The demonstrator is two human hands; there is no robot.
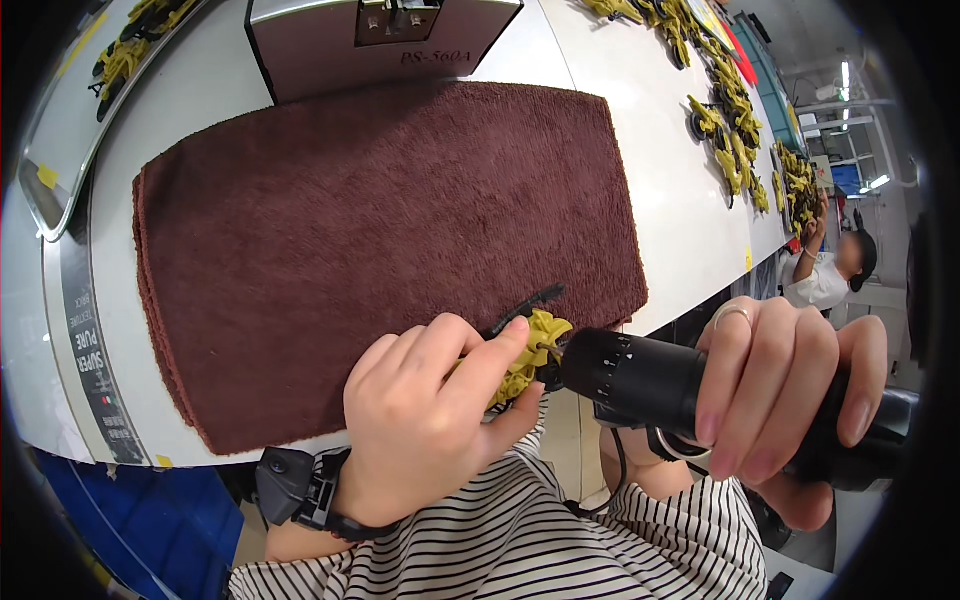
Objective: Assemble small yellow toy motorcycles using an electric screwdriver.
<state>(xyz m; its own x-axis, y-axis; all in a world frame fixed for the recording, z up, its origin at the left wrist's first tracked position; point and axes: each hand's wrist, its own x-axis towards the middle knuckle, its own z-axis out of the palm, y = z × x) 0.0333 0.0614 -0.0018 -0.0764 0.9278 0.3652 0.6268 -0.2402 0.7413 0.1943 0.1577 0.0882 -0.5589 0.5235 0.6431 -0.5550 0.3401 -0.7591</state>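
Observation:
My left hand [425,400] is closed around a small yellow and black toy-like part [545,328], pinching it between thumb and fingers at the near right edge of a brown towel [390,220]. Much of the part is hidden behind the fingers. In my right hand [775,390] is a black electric screwdriver [640,380] with a marked adjustment ring, its fingers wrapped around the body. The tool lies almost level, and its thin bit points left, meeting the yellow part. Whether the bit sits in a screw cannot be made out.
A grey box [320,50] with a front fitting stands behind the towel. Several yellow and black parts [735,130] lie along the white table at right. At far left is a metal-rimmed tray [50,205]. Beyond the table's right end is another person [825,280].

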